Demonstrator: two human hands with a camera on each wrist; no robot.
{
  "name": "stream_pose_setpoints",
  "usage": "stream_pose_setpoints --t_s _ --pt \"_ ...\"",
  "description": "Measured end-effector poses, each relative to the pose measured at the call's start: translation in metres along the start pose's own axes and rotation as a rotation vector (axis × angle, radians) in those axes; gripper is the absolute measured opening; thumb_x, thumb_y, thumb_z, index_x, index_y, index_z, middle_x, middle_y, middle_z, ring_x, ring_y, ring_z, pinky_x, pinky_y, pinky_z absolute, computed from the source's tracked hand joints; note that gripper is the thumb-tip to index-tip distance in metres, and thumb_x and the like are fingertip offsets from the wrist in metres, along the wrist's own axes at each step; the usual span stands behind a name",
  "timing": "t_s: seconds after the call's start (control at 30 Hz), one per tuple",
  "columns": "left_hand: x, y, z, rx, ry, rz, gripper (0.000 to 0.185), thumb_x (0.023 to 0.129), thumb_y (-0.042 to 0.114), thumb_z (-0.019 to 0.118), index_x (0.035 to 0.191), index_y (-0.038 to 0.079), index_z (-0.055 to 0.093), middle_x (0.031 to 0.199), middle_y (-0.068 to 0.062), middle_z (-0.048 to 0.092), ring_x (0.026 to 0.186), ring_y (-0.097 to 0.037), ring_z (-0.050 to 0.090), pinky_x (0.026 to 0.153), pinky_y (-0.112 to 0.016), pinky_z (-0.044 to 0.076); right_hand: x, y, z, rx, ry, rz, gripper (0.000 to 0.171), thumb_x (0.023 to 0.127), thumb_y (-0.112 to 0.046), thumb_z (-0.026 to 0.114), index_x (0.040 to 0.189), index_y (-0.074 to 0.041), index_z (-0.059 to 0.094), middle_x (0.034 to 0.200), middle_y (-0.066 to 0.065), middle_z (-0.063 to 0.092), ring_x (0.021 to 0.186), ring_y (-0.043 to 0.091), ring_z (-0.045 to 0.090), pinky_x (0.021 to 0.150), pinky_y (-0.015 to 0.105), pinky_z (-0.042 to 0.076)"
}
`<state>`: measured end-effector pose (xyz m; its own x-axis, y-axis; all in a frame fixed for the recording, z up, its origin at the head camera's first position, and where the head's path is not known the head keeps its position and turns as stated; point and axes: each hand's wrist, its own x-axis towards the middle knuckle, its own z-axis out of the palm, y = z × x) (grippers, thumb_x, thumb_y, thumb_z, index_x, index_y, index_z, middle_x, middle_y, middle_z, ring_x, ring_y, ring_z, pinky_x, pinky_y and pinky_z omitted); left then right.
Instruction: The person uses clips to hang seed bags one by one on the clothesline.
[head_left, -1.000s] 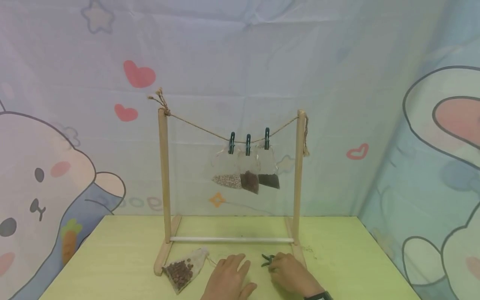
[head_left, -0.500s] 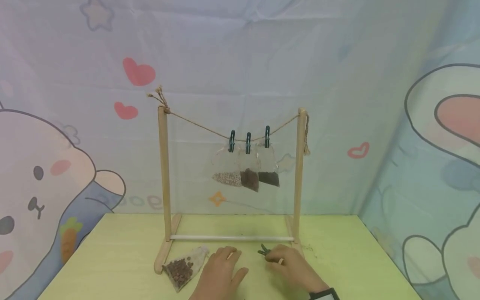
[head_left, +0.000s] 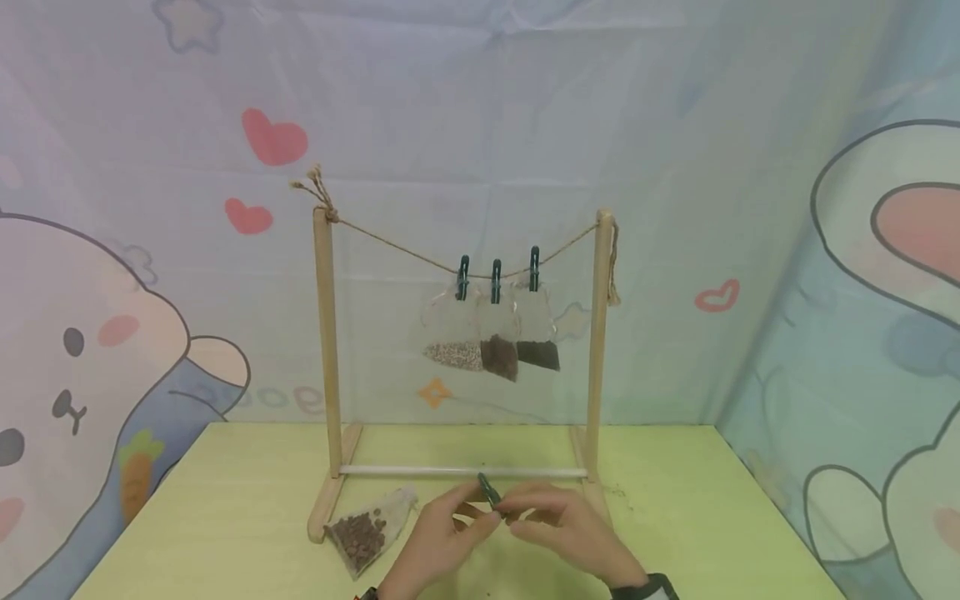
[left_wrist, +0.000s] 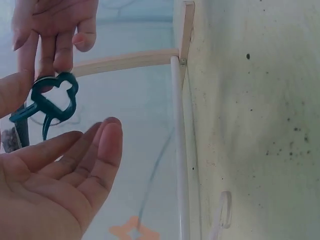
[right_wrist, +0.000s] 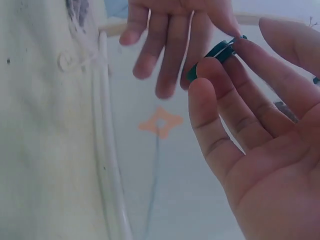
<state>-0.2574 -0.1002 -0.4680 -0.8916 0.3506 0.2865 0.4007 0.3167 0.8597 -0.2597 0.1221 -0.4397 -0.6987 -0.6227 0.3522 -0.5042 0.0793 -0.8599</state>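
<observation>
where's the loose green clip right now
In the head view the green clip is low at centre, pinched between the fingertips of the left hand and the right hand, just in front of the rack's white bottom rod.

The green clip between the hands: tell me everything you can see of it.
The green clip is a small dark teal peg, plastic by its look, with looped handles and two thin prongs. It is held off the table, between both hands in front of the wooden rack. The right hand pinches it, and the left hand touches it too.
</observation>
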Motion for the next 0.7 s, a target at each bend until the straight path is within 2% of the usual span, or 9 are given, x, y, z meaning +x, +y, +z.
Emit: stream_pose_setpoints --t_s 0.07,0.17,0.3,0.4,0.5,0.6,0.7 --pt "0.0 -0.001 0.001 -0.014 -0.003 0.011 0.033 0.096 0.038 0.06 0.121 0.017 0.063 0.119 -0.002 0.066 0.098 -0.014 0.064 0.074 -0.024 0.053 0.001 0.002 0.004 0.049 -0.019 -0.008 0.027 0.098 -0.004 0.054 0.123 0.0 0.064 0.124 0.02 0.06 0.107 0.025 0.06 0.086 0.035 0.054" --pt "-0.001 -0.002 0.002 -0.007 0.013 0.028 0.025 0.094 0.038 0.062 0.11 0.02 0.066 0.106 0.002 0.069 0.093 -0.011 0.065 0.072 -0.023 0.053 0.003 0.005 0.007 0.096 -0.033 0.002 0.028 0.099 -0.005 0.053 0.125 -0.001 0.063 0.124 0.02 0.059 0.109 0.023 0.06 0.088 0.036 0.054" --pt "-0.001 -0.002 0.001 0.0 0.042 0.034 0.021 0.093 0.038 0.064 0.105 0.021 0.067 0.096 0.006 0.069 0.088 -0.008 0.065 0.073 -0.023 0.053 0.002 0.007 0.008 0.103 -0.024 0.018 0.029 0.1 -0.006 0.053 0.126 -0.003 0.062 0.126 0.019 0.058 0.11 0.02 0.06 0.089 0.035 0.054" --pt "-0.001 0.001 0.0 0.013 0.063 0.032 0.017 0.092 0.033 0.067 0.102 0.019 0.067 0.093 0.008 0.068 0.084 -0.006 0.064 0.073 -0.023 0.053 0.002 0.006 0.008 0.075 0.009 0.002 0.028 0.099 -0.005 0.054 0.126 -0.001 0.062 0.126 0.02 0.059 0.108 0.023 0.062 0.089 0.035 0.054" --pt "-0.003 0.005 -0.002 0.101 0.085 0.065 0.02 0.089 0.025 0.072 0.105 0.015 0.067 0.09 0.007 0.067 0.08 -0.008 0.062 0.07 -0.022 0.053 0.002 0.003 0.007 -0.02 0.087 -0.026 0.027 0.097 -0.007 0.058 0.123 -0.003 0.063 0.121 0.02 0.062 0.102 0.026 0.065 0.085 0.034 0.055" --pt "-0.005 0.011 -0.003 0.255 0.091 0.103 0.028 0.085 0.018 0.074 0.11 0.01 0.066 0.089 0.005 0.064 0.077 -0.01 0.06 0.067 -0.021 0.05 0.002 0.0 0.006 -0.139 0.16 -0.033 0.03 0.094 -0.013 0.065 0.123 -0.01 0.063 0.116 0.016 0.064 0.094 0.028 0.066 0.079 0.032 0.056" --pt "-0.007 0.016 -0.003 0.382 0.062 0.103 0.034 0.081 0.015 0.076 0.113 0.008 0.067 0.09 0.004 0.06 0.076 -0.01 0.056 0.064 -0.019 0.047 0.002 -0.002 0.004 -0.211 0.16 -0.034 0.04 0.09 -0.018 0.071 0.128 -0.012 0.061 0.114 0.015 0.063 0.09 0.029 0.065 0.073 0.032 0.056"
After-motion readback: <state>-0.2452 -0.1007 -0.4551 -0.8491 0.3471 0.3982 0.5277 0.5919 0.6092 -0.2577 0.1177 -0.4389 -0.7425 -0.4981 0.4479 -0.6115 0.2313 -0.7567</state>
